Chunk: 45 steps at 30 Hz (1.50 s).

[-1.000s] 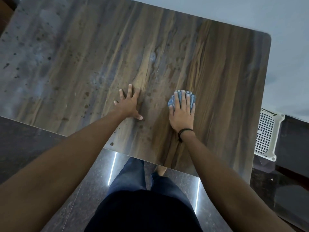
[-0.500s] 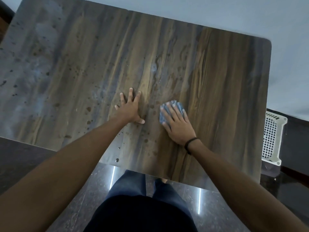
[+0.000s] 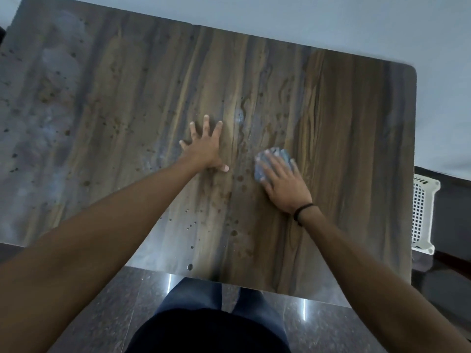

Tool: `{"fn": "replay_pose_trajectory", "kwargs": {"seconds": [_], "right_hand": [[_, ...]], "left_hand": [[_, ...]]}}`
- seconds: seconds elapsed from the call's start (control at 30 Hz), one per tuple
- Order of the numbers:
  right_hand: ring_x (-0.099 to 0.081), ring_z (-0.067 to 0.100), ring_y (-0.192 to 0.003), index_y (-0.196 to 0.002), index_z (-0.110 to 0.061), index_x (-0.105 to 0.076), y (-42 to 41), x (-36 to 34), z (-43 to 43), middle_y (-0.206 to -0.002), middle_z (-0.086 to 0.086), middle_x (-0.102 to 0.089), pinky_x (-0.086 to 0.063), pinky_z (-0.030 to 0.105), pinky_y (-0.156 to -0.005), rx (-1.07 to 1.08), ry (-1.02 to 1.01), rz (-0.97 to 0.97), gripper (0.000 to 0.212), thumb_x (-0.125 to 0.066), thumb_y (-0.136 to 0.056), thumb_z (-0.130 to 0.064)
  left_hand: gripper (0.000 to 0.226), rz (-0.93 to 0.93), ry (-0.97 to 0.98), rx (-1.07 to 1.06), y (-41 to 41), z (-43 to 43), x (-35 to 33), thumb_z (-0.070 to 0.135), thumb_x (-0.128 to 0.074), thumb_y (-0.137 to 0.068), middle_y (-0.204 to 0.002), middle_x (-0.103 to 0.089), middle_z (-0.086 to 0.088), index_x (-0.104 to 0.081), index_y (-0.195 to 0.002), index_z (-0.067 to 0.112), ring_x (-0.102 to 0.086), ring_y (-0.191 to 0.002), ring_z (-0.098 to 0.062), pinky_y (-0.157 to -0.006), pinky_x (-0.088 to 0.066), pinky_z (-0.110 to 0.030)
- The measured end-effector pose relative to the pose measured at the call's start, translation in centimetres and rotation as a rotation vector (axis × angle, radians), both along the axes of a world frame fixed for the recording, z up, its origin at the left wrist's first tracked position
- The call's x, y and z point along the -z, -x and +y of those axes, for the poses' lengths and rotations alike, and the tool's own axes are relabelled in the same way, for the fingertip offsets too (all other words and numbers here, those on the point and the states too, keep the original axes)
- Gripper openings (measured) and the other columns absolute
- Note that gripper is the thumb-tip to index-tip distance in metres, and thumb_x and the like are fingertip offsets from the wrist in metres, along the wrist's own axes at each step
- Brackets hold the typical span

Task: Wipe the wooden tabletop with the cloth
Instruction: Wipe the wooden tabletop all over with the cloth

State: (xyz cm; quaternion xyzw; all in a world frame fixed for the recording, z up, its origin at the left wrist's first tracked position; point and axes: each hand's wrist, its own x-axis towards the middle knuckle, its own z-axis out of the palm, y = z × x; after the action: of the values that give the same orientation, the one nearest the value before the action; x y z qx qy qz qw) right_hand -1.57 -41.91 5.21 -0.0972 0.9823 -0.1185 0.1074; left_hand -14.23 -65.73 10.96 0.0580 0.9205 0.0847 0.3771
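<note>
The wooden tabletop fills most of the head view, streaked brown and grey, with dark spots and droplets across its left and middle. My right hand lies flat on a crumpled blue cloth, pressing it onto the wood right of centre; the cloth shows at the fingertips and on the left side of the hand. My left hand rests flat on the bare wood a little to the left, fingers spread, holding nothing.
A white perforated plastic basket stands on the floor beyond the table's right edge. A pale wall runs behind the far edge. My legs and the dark polished floor are below the near edge.
My right hand has slid the cloth toward the left and nearer to me, turning its fingers to the upper left. The left hand has stayed planted. The camera has tilted slightly.
</note>
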Motion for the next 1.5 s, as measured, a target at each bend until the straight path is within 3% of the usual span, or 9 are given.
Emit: {"fn": "replay_pose_trajectory", "kwargs": {"seconds": [0.1, 0.17, 0.37, 0.6, 0.7, 0.8, 1.0, 1.3, 1.5], "right_hand": [[0.000, 0.020, -0.157, -0.162, -0.035, -0.012, 5.4, -0.2, 0.6, -0.171, -0.005, -0.005, -0.004, 0.055, -0.125, 0.417, 0.064, -0.037, 0.057, -0.028, -0.108, -0.043], [0.005, 0.021, -0.157, -0.163, -0.032, -0.009, 6.0, -0.2, -0.8, -0.171, -0.003, 0.000, 0.001, 0.055, -0.125, 0.534, 0.075, -0.033, 0.059, -0.028, -0.108, -0.043], [0.000, 0.013, -0.157, -0.162, -0.037, -0.011, 0.7, -0.4, -2.7, -0.170, -0.008, -0.008, -0.008, 0.050, -0.127, 0.096, -0.007, -0.027, 0.057, -0.025, -0.108, -0.048], [0.004, 0.021, -0.157, -0.163, -0.031, -0.011, 10.2, -0.4, 0.1, -0.171, -0.002, -0.001, -0.001, 0.056, -0.125, 0.558, 0.063, -0.039, 0.059, -0.029, -0.108, -0.044], [0.006, 0.019, -0.157, -0.163, -0.032, -0.009, 7.9, -0.5, -2.2, -0.171, -0.004, 0.002, 0.004, 0.050, -0.125, 0.346, 0.059, -0.047, 0.059, -0.028, -0.109, -0.045], [0.001, 0.014, -0.157, -0.162, -0.038, -0.009, 6.2, -0.5, -0.6, -0.170, -0.009, -0.005, -0.005, 0.050, -0.127, 0.074, 0.022, -0.038, 0.057, -0.027, -0.108, -0.048], [0.001, 0.023, -0.157, -0.163, -0.031, -0.011, 14.4, -0.1, 2.8, -0.171, -0.001, -0.001, -0.002, 0.058, -0.124, 0.529, 0.081, -0.048, 0.061, -0.031, -0.107, -0.045], [-0.004, 0.017, -0.157, -0.162, -0.034, -0.015, 7.7, 0.0, 1.7, -0.170, -0.006, -0.011, -0.009, 0.050, -0.126, 0.138, 0.011, 0.002, 0.057, -0.030, -0.108, -0.045], [0.002, 0.022, -0.157, -0.163, -0.032, -0.011, 17.3, -0.1, 5.2, -0.171, -0.002, -0.002, -0.001, 0.056, -0.125, 0.460, 0.090, -0.022, 0.059, -0.028, -0.108, -0.044]], "left_hand": [[0.136, -0.055, -0.011, 0.027, 1.4, -0.2, 0.6, 0.045, -0.088, -0.070, -0.159, 0.038, 0.002, 0.016, -0.157, 0.032, 0.028, -0.146, -0.042, -0.112, -0.008, -0.076], [0.136, -0.058, -0.021, 0.024, 1.4, -0.4, 0.9, 0.044, -0.088, -0.070, -0.159, 0.038, 0.002, 0.016, -0.157, 0.032, 0.028, -0.146, -0.042, -0.111, -0.008, -0.076], [0.135, -0.027, -0.058, 0.037, 1.3, -0.8, 1.2, 0.044, -0.087, -0.071, -0.159, 0.038, 0.002, 0.015, -0.158, 0.031, 0.028, -0.146, -0.042, -0.111, -0.009, -0.076], [0.135, -0.039, -0.050, 0.028, 1.5, -0.4, 1.3, 0.042, -0.088, -0.070, -0.158, 0.039, 0.001, 0.014, -0.158, 0.030, 0.029, -0.146, -0.042, -0.110, -0.009, -0.076], [0.135, -0.044, -0.045, 0.032, 1.5, -0.4, 1.2, 0.042, -0.088, -0.071, -0.158, 0.039, 0.000, 0.015, -0.158, 0.029, 0.029, -0.145, -0.043, -0.111, -0.009, -0.076], [0.135, -0.040, -0.039, 0.042, 1.8, -0.4, 1.3, 0.046, -0.087, -0.071, -0.160, 0.036, -0.002, 0.014, -0.158, 0.029, 0.026, -0.146, -0.045, -0.112, -0.009, -0.076], [0.141, 0.074, -0.037, 0.065, 6.1, 2.4, 0.0, 0.055, -0.086, -0.066, -0.160, 0.036, -0.001, 0.019, -0.156, 0.032, 0.025, -0.148, -0.038, -0.114, -0.004, -0.072], [0.146, -0.033, -0.003, 0.090, 10.3, 5.0, 0.8, 0.047, -0.090, -0.064, -0.157, 0.040, -0.001, 0.022, -0.155, 0.030, 0.027, -0.145, -0.047, -0.108, -0.010, -0.079], [0.144, -0.041, -0.012, 0.066, 10.3, 5.1, 1.0, 0.044, -0.090, -0.066, -0.157, 0.042, 0.001, 0.022, -0.155, 0.032, 0.030, -0.144, -0.044, -0.109, -0.007, -0.078]]}}
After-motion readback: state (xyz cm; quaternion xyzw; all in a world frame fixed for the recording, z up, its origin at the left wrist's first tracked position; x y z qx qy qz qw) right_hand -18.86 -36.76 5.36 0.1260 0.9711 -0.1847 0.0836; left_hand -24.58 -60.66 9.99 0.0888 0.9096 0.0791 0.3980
